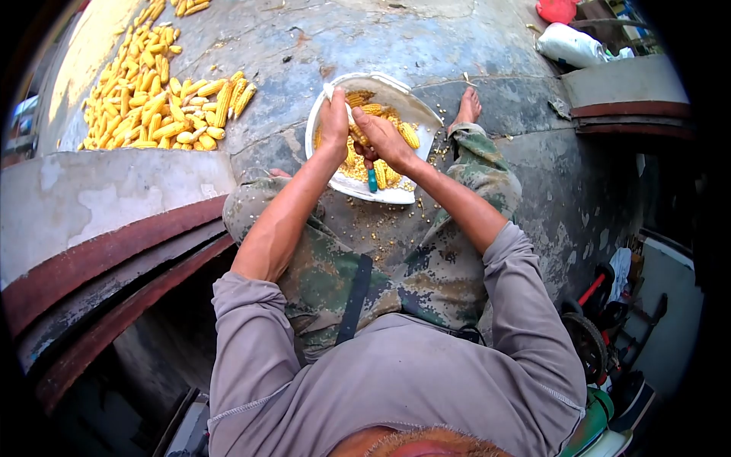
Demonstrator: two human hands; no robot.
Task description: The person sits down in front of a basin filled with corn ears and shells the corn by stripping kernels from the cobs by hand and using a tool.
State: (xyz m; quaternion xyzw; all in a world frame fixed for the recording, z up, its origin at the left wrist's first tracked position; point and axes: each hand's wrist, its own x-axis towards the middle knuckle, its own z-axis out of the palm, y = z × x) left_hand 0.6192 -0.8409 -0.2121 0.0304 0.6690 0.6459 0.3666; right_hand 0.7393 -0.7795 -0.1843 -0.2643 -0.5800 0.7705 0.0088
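Apparently our left hand and right hand clasp a corn cob above the white basin; uneven pressure could flick kernels over its near edge.

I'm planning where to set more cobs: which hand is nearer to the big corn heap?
Left. The left hand is over the tub, on the side toward the corn heap; the right hand is farther right.

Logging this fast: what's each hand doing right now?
Left hand: closed, contents hidden.
Right hand: closed on a corn cob, teal handle beside it.
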